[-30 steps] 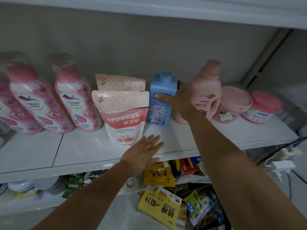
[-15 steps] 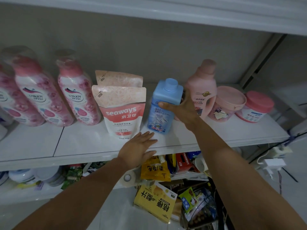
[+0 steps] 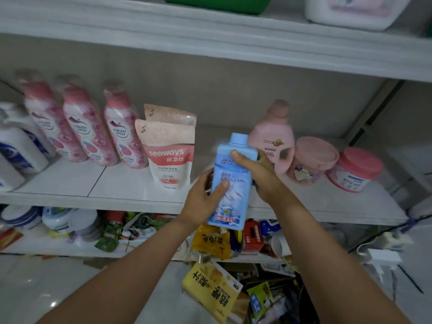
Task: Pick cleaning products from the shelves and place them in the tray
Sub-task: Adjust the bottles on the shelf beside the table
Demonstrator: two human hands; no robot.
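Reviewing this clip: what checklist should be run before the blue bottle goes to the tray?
1. Blue bottle clear of the shelf: ok, held before its edge.
2. Left hand grip on the lower body: ok.
3. Right hand grip near the top: ok.
4. Cap in place: ok.
5. Pink bottle and pouch upright: ok.
6. Tray location: cannot tell, none plainly in view.

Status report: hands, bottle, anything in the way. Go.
Two-handed: left hand grips blue bottle low, right hand high. Bottle off the shelf, held in front of its edge. Tray not in view; no obstruction seen.
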